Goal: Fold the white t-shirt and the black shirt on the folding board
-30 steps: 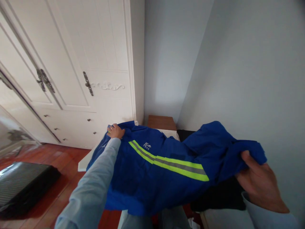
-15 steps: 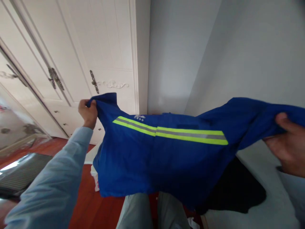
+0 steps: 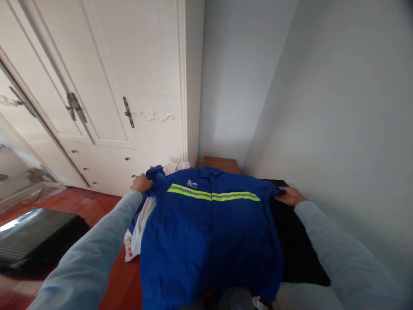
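Observation:
A blue work jacket [image 3: 190, 228] with a yellow-green and grey reflective stripe and a small white logo is stretched out, collar at the far end. My left hand [image 3: 142, 184] is closed on its sleeve at the left. At the right, the fingers of my right hand [image 3: 291, 196] pinch the other sleeve. A black cloth [image 3: 295, 245] shows from under the jacket's right side. White fabric [image 3: 146, 219] hangs beside its left edge. What lies beneath the jacket is mostly hidden.
A white wardrobe [image 3: 155, 56] with dark metal handles stands at the far left. A brown box [image 3: 222, 163] sits in the corner by the grey wall [image 3: 342, 116]. On the red wooden floor [image 3: 93, 198] lies a black ribbed suitcase [image 3: 41, 237].
Both hands have moved forward and away from me, lowering the jacket. It now lies flatter, with the collar showing. My right hand has come inward from the right edge.

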